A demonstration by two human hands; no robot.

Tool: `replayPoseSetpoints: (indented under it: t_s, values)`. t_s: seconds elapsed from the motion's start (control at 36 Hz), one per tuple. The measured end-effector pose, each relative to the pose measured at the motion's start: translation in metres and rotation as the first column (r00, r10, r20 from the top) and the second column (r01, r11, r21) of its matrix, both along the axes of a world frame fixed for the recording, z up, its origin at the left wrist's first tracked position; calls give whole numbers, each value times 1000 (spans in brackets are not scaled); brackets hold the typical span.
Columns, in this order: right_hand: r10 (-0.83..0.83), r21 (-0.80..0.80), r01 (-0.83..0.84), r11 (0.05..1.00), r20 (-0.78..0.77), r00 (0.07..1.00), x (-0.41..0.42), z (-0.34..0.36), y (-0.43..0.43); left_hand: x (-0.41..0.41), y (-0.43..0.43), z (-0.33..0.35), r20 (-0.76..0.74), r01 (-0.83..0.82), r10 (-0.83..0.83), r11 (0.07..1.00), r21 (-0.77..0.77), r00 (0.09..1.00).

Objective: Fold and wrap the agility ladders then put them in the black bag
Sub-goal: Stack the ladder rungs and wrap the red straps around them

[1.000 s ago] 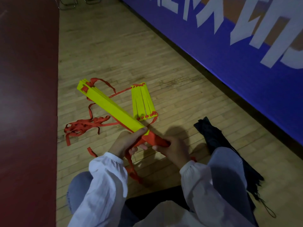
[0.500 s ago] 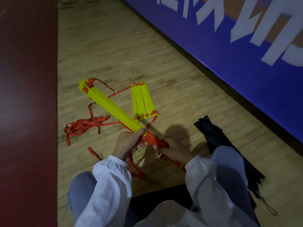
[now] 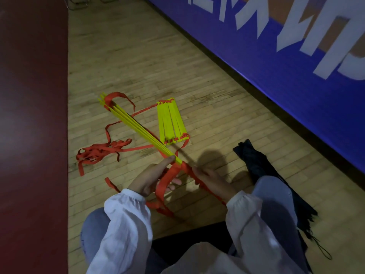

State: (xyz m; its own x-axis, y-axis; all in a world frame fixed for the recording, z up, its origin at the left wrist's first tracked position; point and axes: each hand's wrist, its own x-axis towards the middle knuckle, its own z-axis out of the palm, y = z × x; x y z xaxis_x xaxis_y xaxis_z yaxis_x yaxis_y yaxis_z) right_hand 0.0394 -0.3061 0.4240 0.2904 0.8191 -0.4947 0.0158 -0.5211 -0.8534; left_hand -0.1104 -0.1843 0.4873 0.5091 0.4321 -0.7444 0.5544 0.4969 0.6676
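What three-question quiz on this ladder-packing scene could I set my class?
1. True or false: the black bag lies on the wooden floor at the person's right.
2. The left hand holds: A) the stacked yellow rungs; B) the black bag; C) nothing.
3. What colour is the strap pinched by the right hand?
Key: 1 true; 2 A; 3 red.
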Motion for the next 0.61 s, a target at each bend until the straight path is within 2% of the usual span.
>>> replayPoseSetpoints:
  t_s: [0.08, 0.31, 0.47, 0.61]
  values:
    - [5, 6, -5, 1000, 20, 1000, 2, -3, 0, 0, 2, 2, 9, 36, -36, 999, 13, 999]
    - [12, 71, -19, 997, 97, 995, -4, -3, 4, 0, 1, -2, 66, -43, 37, 995, 93, 997]
    - [23, 26, -28, 999, 154, 988, -8, -6, 4, 2, 0, -3, 33, -69, 66, 990, 123, 997]
    - [-9, 53, -1, 999, 174, 985, -12, -4, 3, 2, -1, -5, 55, -78, 70, 984, 160, 996]
